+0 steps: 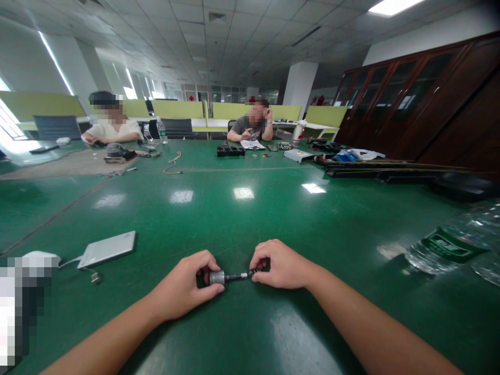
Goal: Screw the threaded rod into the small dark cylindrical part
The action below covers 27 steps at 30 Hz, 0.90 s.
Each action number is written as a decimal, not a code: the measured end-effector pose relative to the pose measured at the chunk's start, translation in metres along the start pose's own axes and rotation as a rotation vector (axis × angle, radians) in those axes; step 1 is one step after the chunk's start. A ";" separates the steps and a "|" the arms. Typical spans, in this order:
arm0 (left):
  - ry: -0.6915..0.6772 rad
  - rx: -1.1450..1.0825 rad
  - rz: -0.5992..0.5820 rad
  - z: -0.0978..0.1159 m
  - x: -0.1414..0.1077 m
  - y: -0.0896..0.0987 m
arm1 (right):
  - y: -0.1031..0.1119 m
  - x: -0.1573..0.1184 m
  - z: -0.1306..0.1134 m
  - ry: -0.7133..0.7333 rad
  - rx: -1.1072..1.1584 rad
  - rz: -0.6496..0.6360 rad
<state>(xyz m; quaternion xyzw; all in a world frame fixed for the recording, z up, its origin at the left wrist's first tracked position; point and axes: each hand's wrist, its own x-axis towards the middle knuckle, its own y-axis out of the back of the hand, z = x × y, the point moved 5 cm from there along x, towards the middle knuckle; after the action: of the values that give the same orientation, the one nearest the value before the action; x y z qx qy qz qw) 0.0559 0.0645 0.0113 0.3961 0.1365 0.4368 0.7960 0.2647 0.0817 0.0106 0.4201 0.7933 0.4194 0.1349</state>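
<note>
My left hand (188, 285) is closed around a short grey metal cylinder (217, 277), thumb below and fingers above it. Out of the cylinder's right end runs a thin dark shaft (234, 276) with a bright silver tip. At that tip, my right hand (282, 266) pinches a small dark coil spring (254, 271) between thumb and fingers. The spring lies in line with the shaft; whether it is slipped over the tip or only touching it, I cannot tell. Both hands are low over the green table (219, 224).
On the left lie a flat white box with a cable (109, 249) and a small metal piece (96, 277). Clear plastic bottles (441, 250) lie at the right. Across the table sit two people, near a black tray (230, 151) and long dark strips (363, 170).
</note>
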 end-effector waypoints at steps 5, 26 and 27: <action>0.005 0.008 0.003 0.002 0.000 0.000 | -0.003 0.001 -0.004 0.028 -0.013 -0.011; -0.017 -0.010 0.015 0.001 0.001 0.000 | -0.030 0.011 -0.028 0.113 -0.010 0.088; -0.017 -0.011 0.014 0.001 0.001 0.000 | -0.031 0.010 -0.029 0.123 -0.013 0.084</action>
<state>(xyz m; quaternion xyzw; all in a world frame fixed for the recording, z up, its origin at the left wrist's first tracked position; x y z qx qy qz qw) 0.0572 0.0644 0.0117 0.3964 0.1246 0.4399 0.7961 0.2252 0.0650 0.0057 0.4258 0.7790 0.4549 0.0710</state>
